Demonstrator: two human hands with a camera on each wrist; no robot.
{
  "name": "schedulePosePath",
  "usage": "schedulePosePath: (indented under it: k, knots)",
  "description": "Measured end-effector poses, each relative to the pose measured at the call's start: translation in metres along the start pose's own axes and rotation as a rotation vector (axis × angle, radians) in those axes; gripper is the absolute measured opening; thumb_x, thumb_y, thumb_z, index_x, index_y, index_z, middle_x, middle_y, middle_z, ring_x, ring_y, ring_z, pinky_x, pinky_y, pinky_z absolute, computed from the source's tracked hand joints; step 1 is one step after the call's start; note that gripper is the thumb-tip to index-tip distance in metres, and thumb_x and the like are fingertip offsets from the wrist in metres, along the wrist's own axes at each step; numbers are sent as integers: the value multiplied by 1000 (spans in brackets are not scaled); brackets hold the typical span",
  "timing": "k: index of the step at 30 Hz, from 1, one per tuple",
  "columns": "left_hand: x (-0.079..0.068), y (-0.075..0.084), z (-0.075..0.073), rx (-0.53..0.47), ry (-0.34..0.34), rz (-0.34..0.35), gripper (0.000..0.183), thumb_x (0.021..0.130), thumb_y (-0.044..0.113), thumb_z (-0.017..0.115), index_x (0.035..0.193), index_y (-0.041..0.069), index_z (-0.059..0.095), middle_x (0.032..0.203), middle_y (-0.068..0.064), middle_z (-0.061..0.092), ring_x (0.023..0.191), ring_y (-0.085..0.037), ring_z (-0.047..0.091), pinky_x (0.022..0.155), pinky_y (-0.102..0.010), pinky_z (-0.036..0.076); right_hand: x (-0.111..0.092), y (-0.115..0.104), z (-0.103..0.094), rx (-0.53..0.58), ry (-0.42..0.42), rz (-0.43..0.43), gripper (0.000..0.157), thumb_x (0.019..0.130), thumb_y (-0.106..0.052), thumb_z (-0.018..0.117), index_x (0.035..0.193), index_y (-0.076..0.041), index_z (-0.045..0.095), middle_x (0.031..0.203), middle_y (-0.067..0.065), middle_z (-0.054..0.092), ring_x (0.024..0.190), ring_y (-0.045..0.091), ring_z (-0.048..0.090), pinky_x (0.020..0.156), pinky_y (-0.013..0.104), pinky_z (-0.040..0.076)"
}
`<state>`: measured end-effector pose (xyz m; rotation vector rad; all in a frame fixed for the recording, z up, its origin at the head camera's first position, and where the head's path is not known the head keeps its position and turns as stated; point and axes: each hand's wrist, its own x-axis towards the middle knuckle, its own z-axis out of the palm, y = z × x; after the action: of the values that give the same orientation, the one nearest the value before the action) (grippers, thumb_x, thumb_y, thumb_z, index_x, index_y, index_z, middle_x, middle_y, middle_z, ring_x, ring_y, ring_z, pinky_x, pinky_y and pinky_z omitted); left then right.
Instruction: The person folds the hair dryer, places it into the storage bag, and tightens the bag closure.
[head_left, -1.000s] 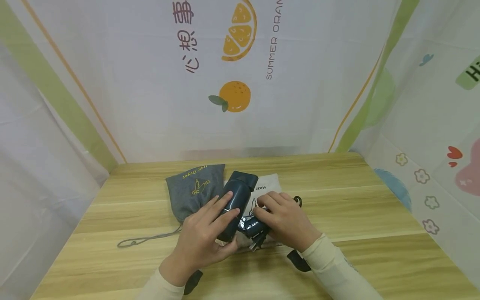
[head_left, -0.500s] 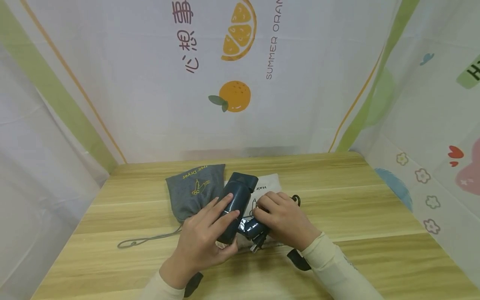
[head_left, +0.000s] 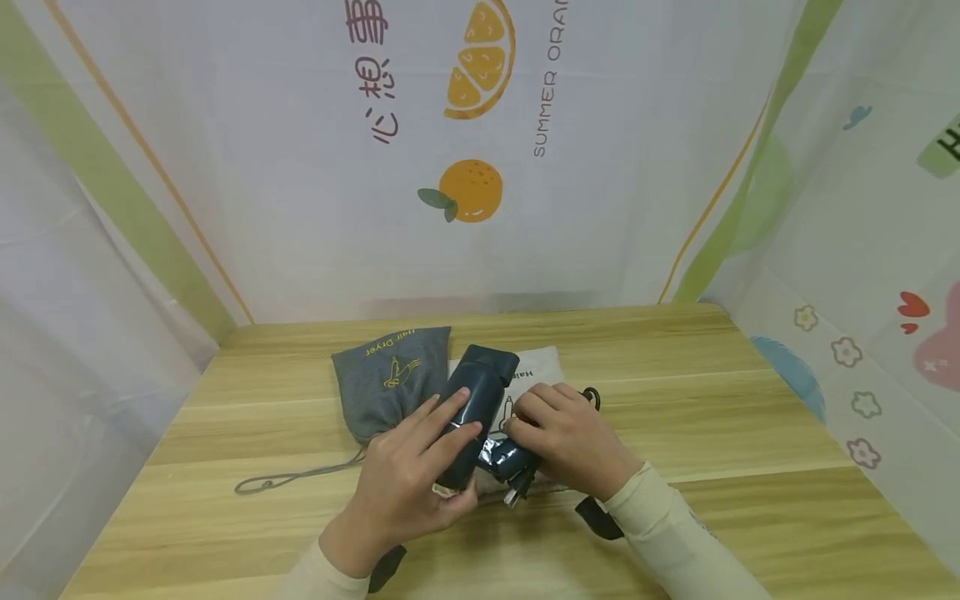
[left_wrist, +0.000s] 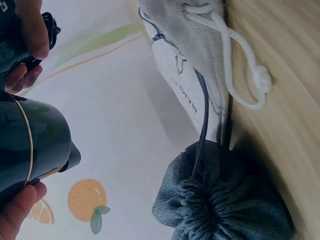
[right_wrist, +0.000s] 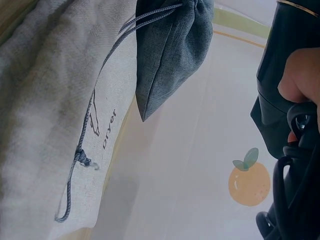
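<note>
A dark blue folding hair dryer [head_left: 480, 392] with a thin gold ring [left_wrist: 29, 142] is held above the pouches. My left hand [head_left: 408, 467] grips its barrel, fingers across the top and thumb beneath. At the shiny handle [head_left: 510, 457], my right hand [head_left: 566, 433] holds the handle together with the bundled black cord [right_wrist: 287, 190]. The plug [head_left: 517, 487] hangs out below the right hand, prongs toward me. Behind the left hand lies a grey drawstring pouch [head_left: 393, 379] with yellow "Hair Dryer" print. A whitish pouch [head_left: 536, 367] with dark print lies under the dryer, partly hidden.
The grey pouch's cord loop [head_left: 262, 483] stretches left over the wooden table [head_left: 750, 467]. A white knotted drawstring [left_wrist: 250, 75] trails from the whitish pouch. Printed white curtains [head_left: 600, 208] hang behind the table and at its sides.
Both hands keep the same hold. The hair dryer and the plug have shifted very slightly toward me; the pouches lie where they were.
</note>
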<state>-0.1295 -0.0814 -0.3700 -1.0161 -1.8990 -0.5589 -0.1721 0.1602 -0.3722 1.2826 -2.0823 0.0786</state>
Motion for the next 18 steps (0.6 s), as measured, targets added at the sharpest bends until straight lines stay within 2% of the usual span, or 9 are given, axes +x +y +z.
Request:
schedulePosePath:
  k: [10,18]
  knots:
    - [-1,-1,0,7,-3,11,35,78,28,57,103,8,71,123,-18,66,93,-36,71,77,-53,58,1,0,1,8,12,-10,27,75,-12,80,91,-17,59,93,-2,55,90,20,57,79,34,50]
    - [-2,-1,1,5,34,21,35,78,28,57,101,7,71,121,-19,67,91,-36,71,77,-53,58,1,0,2,7,-10,-27,33,73,-14,85,94,-18,59,94,-3,56,92,20,57,79,35,49]
